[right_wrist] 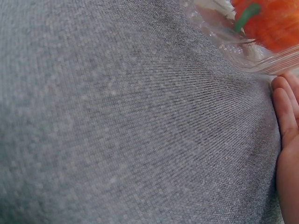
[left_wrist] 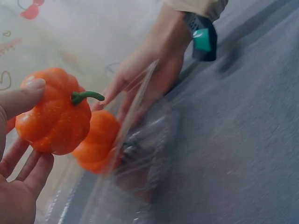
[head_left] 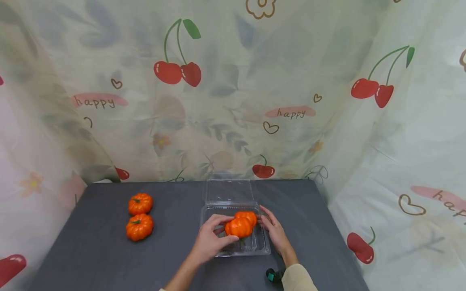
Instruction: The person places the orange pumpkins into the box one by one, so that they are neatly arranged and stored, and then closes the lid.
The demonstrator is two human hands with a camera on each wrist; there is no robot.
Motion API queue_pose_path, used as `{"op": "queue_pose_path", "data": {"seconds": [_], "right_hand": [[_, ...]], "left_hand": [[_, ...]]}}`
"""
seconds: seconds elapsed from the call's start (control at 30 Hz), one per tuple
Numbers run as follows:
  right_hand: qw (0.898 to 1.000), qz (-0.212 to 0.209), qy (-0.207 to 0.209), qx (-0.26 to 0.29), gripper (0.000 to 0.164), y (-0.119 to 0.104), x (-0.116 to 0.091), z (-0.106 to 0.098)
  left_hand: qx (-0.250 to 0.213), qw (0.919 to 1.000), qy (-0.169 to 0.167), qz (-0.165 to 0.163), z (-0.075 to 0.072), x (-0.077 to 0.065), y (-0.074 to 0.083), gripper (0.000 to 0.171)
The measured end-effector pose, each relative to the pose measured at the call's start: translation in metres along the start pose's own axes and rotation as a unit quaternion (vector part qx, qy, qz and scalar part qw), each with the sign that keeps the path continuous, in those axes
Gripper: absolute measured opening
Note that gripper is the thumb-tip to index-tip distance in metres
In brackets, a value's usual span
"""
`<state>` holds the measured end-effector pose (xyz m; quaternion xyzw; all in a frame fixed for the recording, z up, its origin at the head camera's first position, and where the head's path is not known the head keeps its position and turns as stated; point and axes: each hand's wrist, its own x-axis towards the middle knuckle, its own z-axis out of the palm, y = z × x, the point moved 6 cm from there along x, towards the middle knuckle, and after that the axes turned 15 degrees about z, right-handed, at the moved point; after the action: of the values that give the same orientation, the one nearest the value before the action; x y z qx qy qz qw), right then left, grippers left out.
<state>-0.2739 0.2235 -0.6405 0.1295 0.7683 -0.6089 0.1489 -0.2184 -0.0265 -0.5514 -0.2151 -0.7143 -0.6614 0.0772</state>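
Between the thumb and fingers of my left hand (head_left: 211, 241) is a small orange pumpkin (head_left: 238, 228), held over a clear plastic clamshell box (head_left: 251, 254). Its green stem (left_wrist: 87, 97) shows in the left wrist view. Another orange pumpkin (head_left: 249, 216) sits inside the box, partly hidden behind the held one. My right hand (head_left: 276, 233) is at the box's right side, its fingers extended along the rim. In the right wrist view, the fingertips (right_wrist: 282, 95) are right at the box's edge. The clear lid (head_left: 229, 191) stands open at the back.
Two more orange pumpkins, one (head_left: 140, 203) behind the other (head_left: 140, 227), stand on the left of the dark grey table (head_left: 91, 250). A black device with a green patch (head_left: 271, 275) is at my right wrist. Printed curtains (head_left: 218, 101) surround the table's back and sides.
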Motion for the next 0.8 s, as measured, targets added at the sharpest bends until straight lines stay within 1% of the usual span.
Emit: {"op": "queue_pose_path", "data": {"seconds": [0.1, 0.17, 0.2, 0.37, 0.4, 0.57, 0.8], "right_hand": [[1.000, -0.001, 0.003, -0.007, 0.049, 0.001, 0.001, 0.000], [1.000, 0.004, 0.002, -0.004, 0.048, 0.002, 0.003, 0.000], [1.000, 0.004, 0.000, -0.003, 0.047, 0.002, 0.003, 0.000], [1.000, 0.004, -0.006, 0.003, 0.046, 0.003, 0.003, 0.000], [1.000, 0.003, -0.006, 0.003, 0.046, 0.003, 0.003, 0.000], [1.000, 0.001, -0.010, 0.007, 0.047, 0.002, 0.001, 0.000], [1.000, 0.005, -0.010, 0.009, 0.047, 0.001, 0.000, 0.000]], "left_hand": [[-0.011, 0.9999, -0.009, 0.000, 0.008, -0.003, -0.002, 0.051], [-0.014, 0.9997, -0.017, 0.009, 0.013, -0.005, -0.003, 0.051], [-0.015, 0.9996, -0.021, 0.009, 0.015, -0.006, -0.004, 0.051], [-0.014, 0.9987, -0.049, 0.011, 0.024, -0.010, -0.006, 0.049], [-0.012, 0.9986, -0.052, 0.007, 0.025, -0.010, -0.007, 0.048], [0.005, 0.9983, -0.056, 0.016, 0.030, -0.010, -0.010, 0.047], [0.013, 0.9977, -0.067, 0.006, 0.035, -0.012, -0.013, 0.048]]}}
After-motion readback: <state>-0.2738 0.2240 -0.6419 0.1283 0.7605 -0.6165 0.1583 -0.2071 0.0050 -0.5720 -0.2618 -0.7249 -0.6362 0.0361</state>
